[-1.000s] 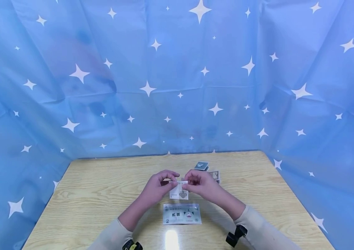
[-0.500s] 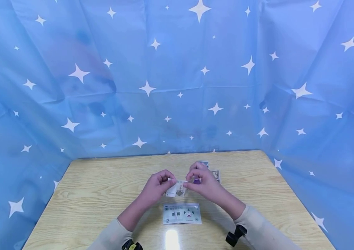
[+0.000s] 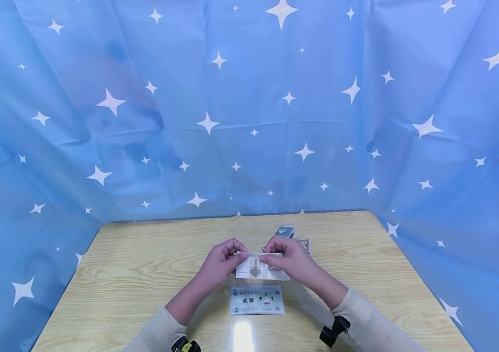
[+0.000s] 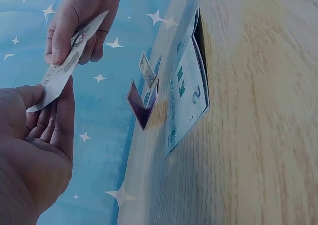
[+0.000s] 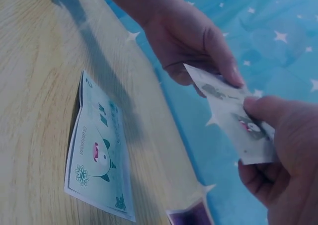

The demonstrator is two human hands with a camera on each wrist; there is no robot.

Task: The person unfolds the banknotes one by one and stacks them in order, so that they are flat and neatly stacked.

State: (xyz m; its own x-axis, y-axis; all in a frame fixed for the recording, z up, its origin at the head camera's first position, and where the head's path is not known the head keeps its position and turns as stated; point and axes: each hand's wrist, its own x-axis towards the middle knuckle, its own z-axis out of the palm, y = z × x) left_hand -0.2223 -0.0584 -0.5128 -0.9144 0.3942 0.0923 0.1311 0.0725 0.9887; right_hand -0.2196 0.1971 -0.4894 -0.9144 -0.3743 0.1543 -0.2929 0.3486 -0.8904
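Note:
A pale play banknote marked 1 is held out flat above the table. My left hand pinches its upper left part between thumb and fingers. On its upper edge, right of the middle, my right hand pinches it too, covering part of the printed picture. In the right wrist view the banknote stretches between both thumbs. Below it on the table lies a folded green banknote marked 2, whose upper layer stands slightly raised in the left wrist view.
Behind my right hand lie a dark folded note and a brown note, the latter partly hidden. A purple folded note shows in the left wrist view. The wooden table ends at a blue star-printed cloth.
The banknote marked 1 has been unfolded from a narrow shape to a wider one. My right hand rose slightly, then came back down onto it. The green banknote has stayed put.

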